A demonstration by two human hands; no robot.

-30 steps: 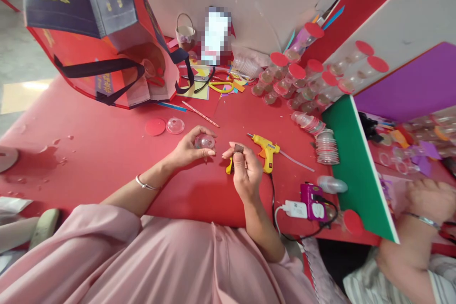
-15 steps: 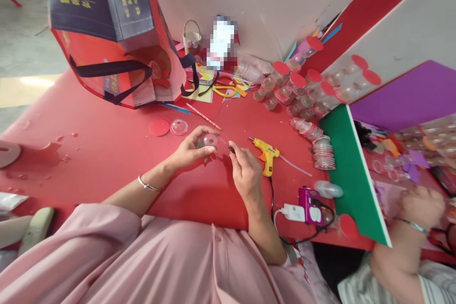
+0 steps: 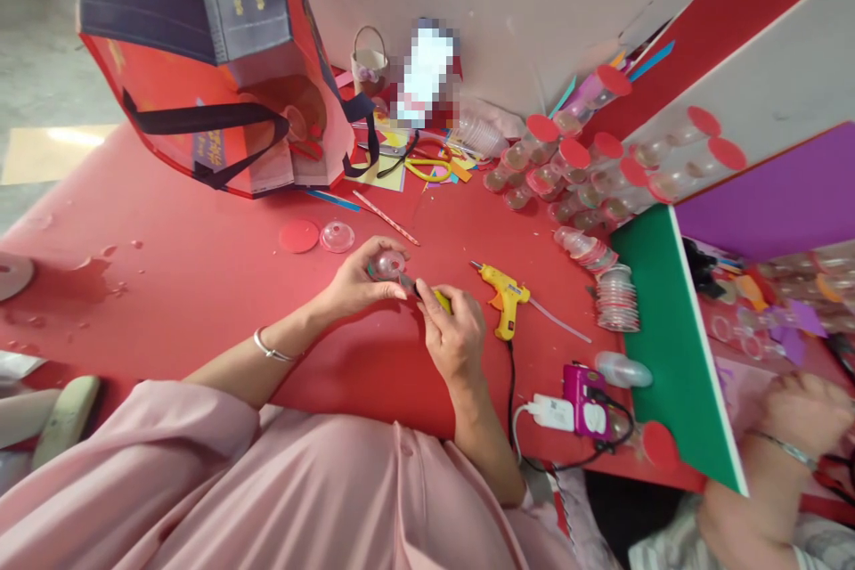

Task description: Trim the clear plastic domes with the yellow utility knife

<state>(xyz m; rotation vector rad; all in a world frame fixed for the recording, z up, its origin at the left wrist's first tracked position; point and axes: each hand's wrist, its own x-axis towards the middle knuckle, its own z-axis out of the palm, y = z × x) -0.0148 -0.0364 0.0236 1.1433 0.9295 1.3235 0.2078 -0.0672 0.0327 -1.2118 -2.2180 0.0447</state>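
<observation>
My left hand [image 3: 357, 283] is closed around a small clear plastic dome cup [image 3: 386, 265], whose end with a small round opening faces right. In my right hand [image 3: 455, 334] is a slim tool with a black and yellow handle [image 3: 443, 300]; its exact kind is unclear. The tool's thin tip meets the near right rim of the cup, though I cannot tell whether it goes inside. Just beyond my left hand lie a clear dome lid [image 3: 337, 236] and a flat red disc [image 3: 298, 236]. A yellow glue gun [image 3: 502, 294] rests to the right of my right hand.
A large carrier bag [image 3: 227, 120] stands at the back left. Red-capped clear containers [image 3: 567, 162] and stacked lids [image 3: 617, 298] crowd the right, beside a green divider [image 3: 668, 321]. The gun's cord runs near a purple power block [image 3: 582, 396]. A co-worker's arm [image 3: 768, 472] is beyond.
My right hand has shifted slightly left, bringing the tool's tip to the cup, and more of its yellow handle shows. The camera view has turned slightly.
</observation>
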